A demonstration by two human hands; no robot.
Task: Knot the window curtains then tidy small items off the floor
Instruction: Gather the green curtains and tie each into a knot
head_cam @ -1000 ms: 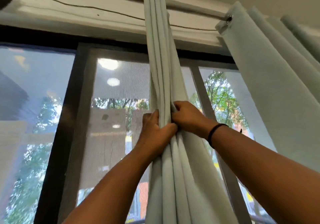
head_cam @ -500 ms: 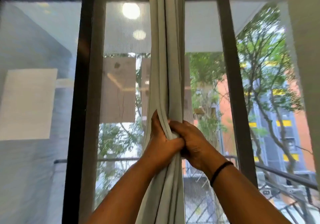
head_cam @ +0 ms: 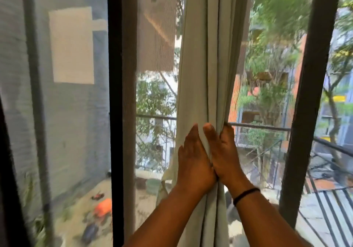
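Note:
A pale grey-green curtain [head_cam: 206,55] hangs gathered into a narrow bunch of folds in front of the window, running from the top edge down past the bottom. My left hand [head_cam: 193,160] and my right hand [head_cam: 225,155] press against each other around the bunch at mid height. Both are closed on the fabric, thumbs pointing up, and folds are squeezed between the palms. A black band circles my right wrist. Below the hands the curtain continues straight down between my forearms.
Dark window frame posts stand at left [head_cam: 116,113] and right [head_cam: 305,113] of the curtain, with mesh screens over the glass. Outside lie a balcony railing [head_cam: 257,126], trees, an orange object [head_cam: 104,206] on the ground and a pale bucket [head_cam: 152,185].
Both hands have slid down the gathered curtain while still gripping it. The view has tilted down from the curtain rod and ceiling to the lower window and balcony.

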